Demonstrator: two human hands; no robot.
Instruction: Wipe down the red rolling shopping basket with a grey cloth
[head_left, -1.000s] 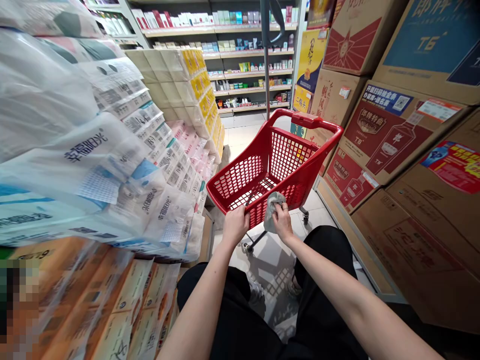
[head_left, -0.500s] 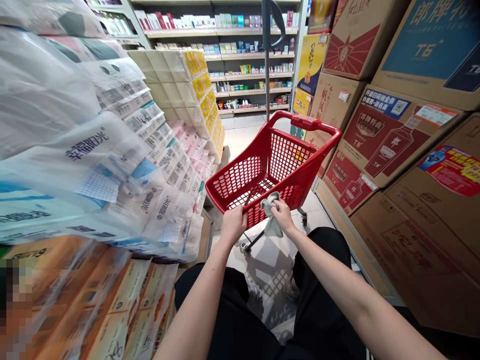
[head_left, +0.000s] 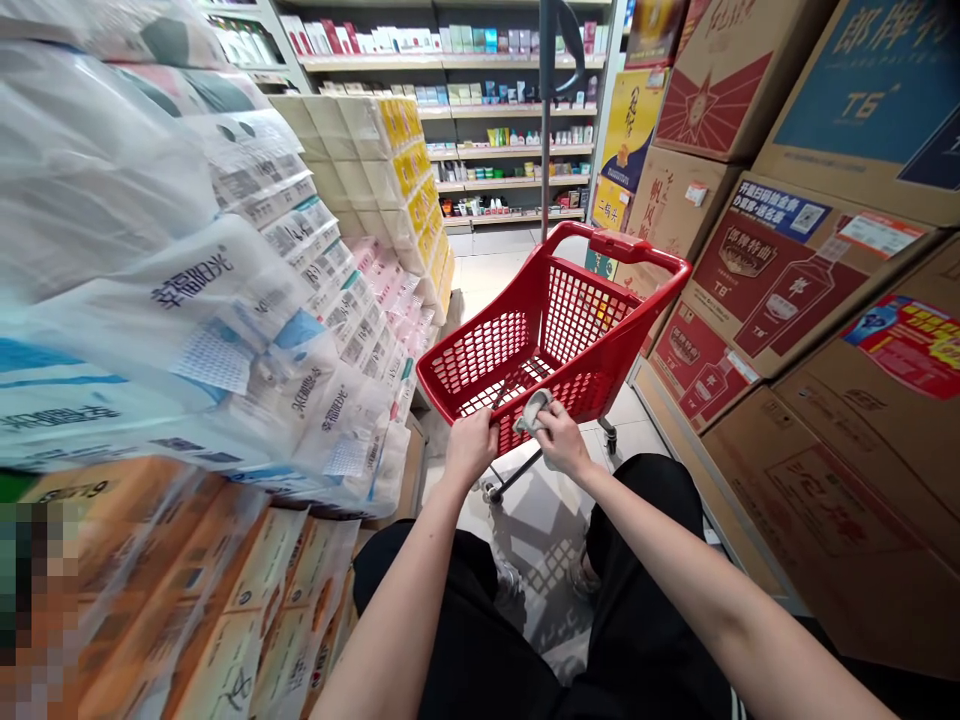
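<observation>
A small red plastic shopping cart (head_left: 600,345) stands on the tiled floor in front of me, its basket holding nothing I can see. My left hand (head_left: 471,448) is closed around the near rim of the cart. My right hand (head_left: 561,441) grips a grey cloth (head_left: 532,413) and presses it against the same rim, just right of the left hand. The cloth is bunched up on top of the rim. My knees in black trousers show below both arms.
Wrapped packs of tissue and paper rolls (head_left: 225,300) are stacked high on the left. Large cardboard cartons (head_left: 787,280) are piled along the right. Shelves with small goods (head_left: 480,110) close the aisle behind the cart. A grey pole (head_left: 545,120) stands beyond it.
My right hand has slid the cloth left along the rim, toward the left hand, and the cloth now sits bunched on top instead of hanging down. The left hand keeps its hold.
</observation>
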